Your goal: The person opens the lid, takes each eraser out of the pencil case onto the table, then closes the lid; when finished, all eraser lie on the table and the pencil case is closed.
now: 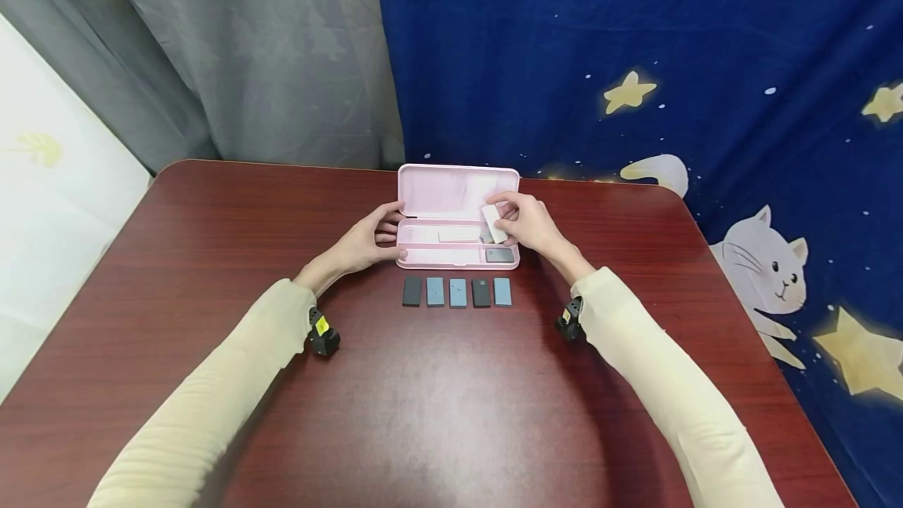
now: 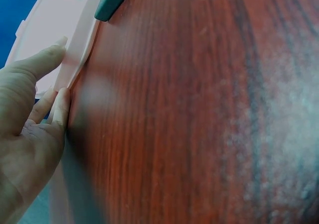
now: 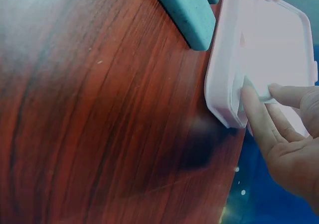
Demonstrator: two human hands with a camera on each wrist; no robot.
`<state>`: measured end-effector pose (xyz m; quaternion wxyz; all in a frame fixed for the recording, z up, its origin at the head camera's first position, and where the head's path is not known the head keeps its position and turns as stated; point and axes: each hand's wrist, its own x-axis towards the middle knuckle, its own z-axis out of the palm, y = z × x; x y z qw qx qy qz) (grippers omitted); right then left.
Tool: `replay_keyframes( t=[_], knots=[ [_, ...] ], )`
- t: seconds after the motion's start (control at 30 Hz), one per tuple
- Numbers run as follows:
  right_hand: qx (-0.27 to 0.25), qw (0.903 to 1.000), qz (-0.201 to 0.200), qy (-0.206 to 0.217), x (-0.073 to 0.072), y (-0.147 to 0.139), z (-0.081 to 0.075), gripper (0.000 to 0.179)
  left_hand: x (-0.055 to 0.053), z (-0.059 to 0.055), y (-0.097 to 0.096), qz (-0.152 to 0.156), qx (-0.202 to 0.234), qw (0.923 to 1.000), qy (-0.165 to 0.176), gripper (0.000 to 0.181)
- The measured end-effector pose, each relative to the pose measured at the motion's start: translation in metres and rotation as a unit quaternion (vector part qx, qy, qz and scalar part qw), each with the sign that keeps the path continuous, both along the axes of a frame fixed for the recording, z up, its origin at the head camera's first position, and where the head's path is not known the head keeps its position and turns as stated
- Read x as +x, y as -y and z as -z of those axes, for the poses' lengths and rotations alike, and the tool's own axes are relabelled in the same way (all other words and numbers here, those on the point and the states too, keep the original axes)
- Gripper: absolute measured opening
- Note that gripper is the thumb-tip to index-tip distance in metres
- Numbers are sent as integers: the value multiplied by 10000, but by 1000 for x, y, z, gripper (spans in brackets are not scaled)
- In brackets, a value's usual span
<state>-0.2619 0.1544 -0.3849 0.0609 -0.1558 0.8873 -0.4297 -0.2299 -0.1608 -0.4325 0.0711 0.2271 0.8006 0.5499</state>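
A pink pencil case [image 1: 440,191] lies with its lid raised near the table's far edge. My left hand [image 1: 363,243] holds its left end, the thumb on the front rim and the other fingers along the end wall. Over the right part of the case, my right hand [image 1: 532,226] pinches a white eraser [image 1: 495,224] between thumb and fingers, tilted. Another white eraser [image 1: 457,234] lies in the back compartment. A dark grey eraser [image 1: 499,255] sits at the front right inside. The right wrist view shows the fingertips down within the case wall [image 3: 223,97].
In front of the case stands a row of several blocks like erasers, among them a black one [image 1: 412,292] at the left and a blue one [image 1: 502,292] at the right. The reddish wooden table [image 1: 437,414] ends at grey and blue curtains [image 1: 494,61] behind.
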Motion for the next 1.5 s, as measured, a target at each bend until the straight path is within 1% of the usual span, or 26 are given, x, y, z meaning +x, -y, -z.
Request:
replay_keyframes(
  t=[0.07, 0.13, 0.23, 0.3, 0.33, 0.4, 0.5, 0.57, 0.6, 0.7, 0.8, 0.87, 0.93, 1.03, 1.13, 1.23, 1.37, 1.5],
  knots=[
    [-303, 9993, 30, 207, 1, -4, 1, 41, 0, 1, 0, 46, 70, 10000, 5, 85],
    [-700, 9966, 31, 427, 2, -10, 2, 45, -1, 1, 0, 61, 112, 9999, 25, 85],
    [-1368, 9876, 17, 768, 5, -18, 1, 50, -1, 0, 0, 90, 155, 9998, 88, 85],
    [-1701, 9806, 29, 974, 8, -22, -1, 53, 0, -3, -1, 92, 131, 9998, 119, 86],
    [-1816, 9774, 29, 1084, 10, -24, -2, 54, 1, -5, -1, 93, 139, 9998, 132, 86],
    [-2026, 9706, 89, 1294, 15, -26, -4, 55, 6, -13, -3, 120, 157, 9997, 161, 85],
    [-2220, 9621, 167, 1572, 24, -27, -4, 55, 12, -23, -5, 167, 199, 9995, 169, 83],
    [-2320, 9573, 216, 1712, 31, -26, -3, 54, 15, -28, -6, 198, 215, 9994, 168, 83],
    [-2360, 9551, 228, 1776, 34, -25, -2, 53, 15, -27, -5, 194, 215, 9994, 171, 83],
    [-2403, 9514, 177, 1917, 44, -20, 2, 51, 10, -17, -3, 151, 96, 9998, 121, 84],
    [-2436, 9489, 41, 2003, 54, -14, 4, 50, 5, -7, -1, 86, -6, 9999, 98, 86],
    [-2423, 9486, -76, 2033, 61, -9, 4, 50, 3, -3, 0, 79, -6, 9999, 96, 87],
    [-2415, 9481, -175, 2062, 68, -4, 4, 49, 1, -2, 0, 90, 34, 9999, 87, 88],
    [-2413, 9462, -176, 2149, 82, 6, 3, 49, 0, -1, 0, 83, 9, 9999, 84, 87],
    [-2436, 9421, -143, 2301, 100, 21, 1, 49, -1, -1, 0, 96, -21, 9999, 66, 86],
    [-2437, 9383, -201, 2446, 118, 37, 0, 49, -1, -2, 0, 84, -13, 10000, 50, 86],
    [-2439, 9328, -313, 2636, 136, 55, 5, 49, 1, -2, -1, 66, 65, 9999, 65, 86],
    [-2437, 9285, -314, 2785, 148, 70, 13, 48, 1, -2, -1, 88, 121, 9998, 100, 86]
  ],
)
